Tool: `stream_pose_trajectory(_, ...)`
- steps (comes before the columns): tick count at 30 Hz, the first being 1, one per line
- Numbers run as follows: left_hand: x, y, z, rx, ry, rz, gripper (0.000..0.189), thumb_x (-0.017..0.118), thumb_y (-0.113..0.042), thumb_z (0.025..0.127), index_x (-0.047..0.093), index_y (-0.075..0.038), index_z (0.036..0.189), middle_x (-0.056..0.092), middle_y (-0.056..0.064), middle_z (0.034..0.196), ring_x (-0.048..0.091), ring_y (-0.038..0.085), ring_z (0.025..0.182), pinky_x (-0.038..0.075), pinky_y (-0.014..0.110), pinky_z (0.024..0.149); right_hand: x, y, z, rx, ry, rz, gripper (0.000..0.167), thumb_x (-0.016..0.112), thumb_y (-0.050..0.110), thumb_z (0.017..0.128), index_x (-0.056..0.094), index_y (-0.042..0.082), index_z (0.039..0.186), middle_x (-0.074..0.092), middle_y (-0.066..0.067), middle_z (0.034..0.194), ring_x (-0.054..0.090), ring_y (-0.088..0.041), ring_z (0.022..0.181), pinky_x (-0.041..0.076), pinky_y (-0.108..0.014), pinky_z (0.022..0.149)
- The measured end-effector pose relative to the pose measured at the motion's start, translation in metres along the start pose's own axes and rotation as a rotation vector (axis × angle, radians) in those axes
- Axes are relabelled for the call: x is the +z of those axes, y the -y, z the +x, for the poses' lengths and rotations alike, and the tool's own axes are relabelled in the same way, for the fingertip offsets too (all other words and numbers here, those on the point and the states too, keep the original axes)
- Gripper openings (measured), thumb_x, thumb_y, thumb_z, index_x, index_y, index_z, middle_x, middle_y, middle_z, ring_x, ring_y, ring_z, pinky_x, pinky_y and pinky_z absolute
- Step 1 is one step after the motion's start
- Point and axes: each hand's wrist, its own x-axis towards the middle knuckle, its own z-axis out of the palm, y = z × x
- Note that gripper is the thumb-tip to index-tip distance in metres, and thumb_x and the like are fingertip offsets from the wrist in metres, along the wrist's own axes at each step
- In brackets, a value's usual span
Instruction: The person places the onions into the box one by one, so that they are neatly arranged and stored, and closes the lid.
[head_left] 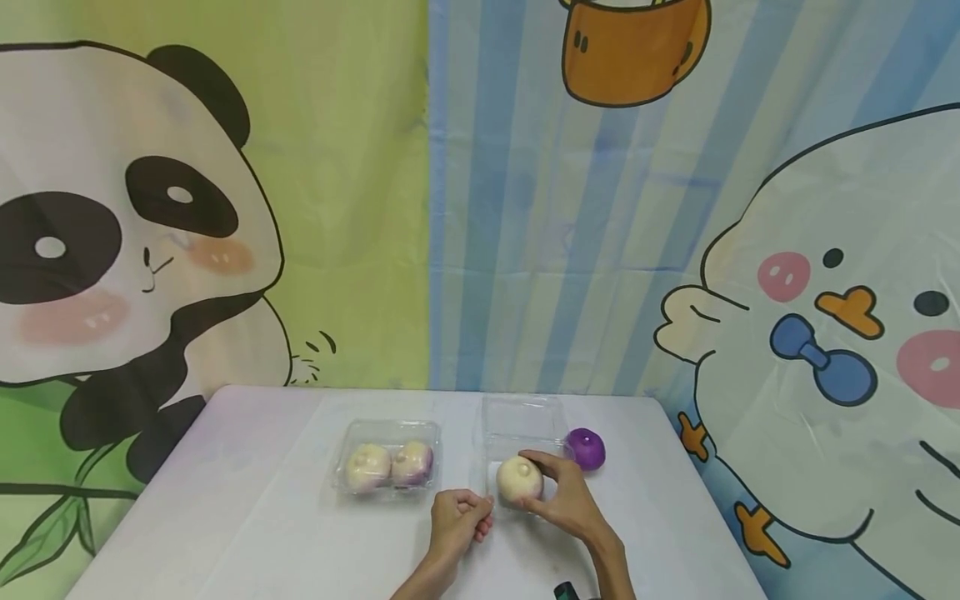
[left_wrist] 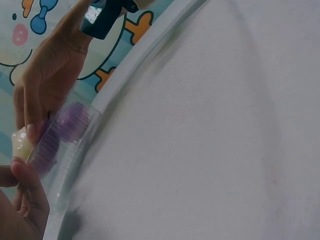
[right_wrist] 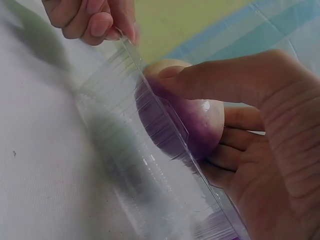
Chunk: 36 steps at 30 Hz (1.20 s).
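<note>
My right hand [head_left: 566, 496] grips a round onion [head_left: 519, 481], cream at the top and purple below, thumb on one side and fingers on the other. In the right wrist view the onion [right_wrist: 175, 112] sits partly below the rim of an open clear plastic box [right_wrist: 135, 165]. My left hand [head_left: 459, 521] pinches that box's near left corner between thumb and fingertips. The box's hinged lid [head_left: 523, 417] stands folded back behind it. Just right of the box lies a purple onion [head_left: 586, 449], seen through the clear wall in the left wrist view.
Left of my hands, a second clear box [head_left: 393, 427] holds two cream-and-purple onions [head_left: 367, 467]. All stand on a white-covered table [head_left: 262, 517]. A dark green object [head_left: 566, 591] shows beside my right forearm. A cartoon-printed curtain [head_left: 495, 250] hangs behind the table.
</note>
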Motion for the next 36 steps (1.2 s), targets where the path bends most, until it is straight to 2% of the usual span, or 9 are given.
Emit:
stream_pose_trajectory(10,-0.001,-0.003,0.002,0.016,0.011,-0.005,0.022,0.077,-0.007,0.097,0.073,0.014,0.091,0.07,-0.001,0.064,0.059,0.004,0.051,0.052,0.014,0.048,0.004,0.004,0.008,-0.075,0.05,-0.044,0.071,0.097,0.021,0.079,0.069,-0.002,0.14,0.077,-0.014,0.136,0.074,-0.035,0.127,0.063,-0.044,0.108)
stream_pose_trajectory(20,0.0,0.002,0.004,0.016,0.011,0.009,0.025,0.076,-0.007,0.099,0.072,0.016,0.09,0.071,0.002,0.064,0.058,0.004,0.05,0.05,0.013,0.047,0.008,0.003,0.01,-0.05,0.079,-0.07,0.071,0.096,0.018,0.078,0.069,-0.001,0.141,0.078,-0.012,0.136,0.075,-0.032,0.127,0.062,-0.046,0.11)
stream_pose_trajectory(25,0.0,0.003,0.004,0.027,0.012,0.019,0.024,0.075,-0.005,0.1,0.072,0.017,0.089,0.072,0.004,0.065,0.058,0.004,0.049,0.05,0.013,0.047,0.01,0.003,0.011,-0.064,0.075,-0.104,0.07,0.096,0.017,0.077,0.069,-0.001,0.14,0.078,-0.013,0.134,0.076,-0.033,0.125,0.063,-0.047,0.108)
stream_pose_trajectory(36,-0.002,0.0,0.001,0.011,0.017,-0.005,0.025,0.079,-0.009,0.098,0.073,0.015,0.091,0.07,-0.001,0.063,0.059,0.004,0.05,0.052,0.014,0.048,0.009,0.004,0.015,-0.057,0.103,-0.107,0.07,0.097,0.022,0.079,0.07,-0.001,0.139,0.078,-0.013,0.134,0.075,-0.035,0.125,0.063,-0.045,0.107)
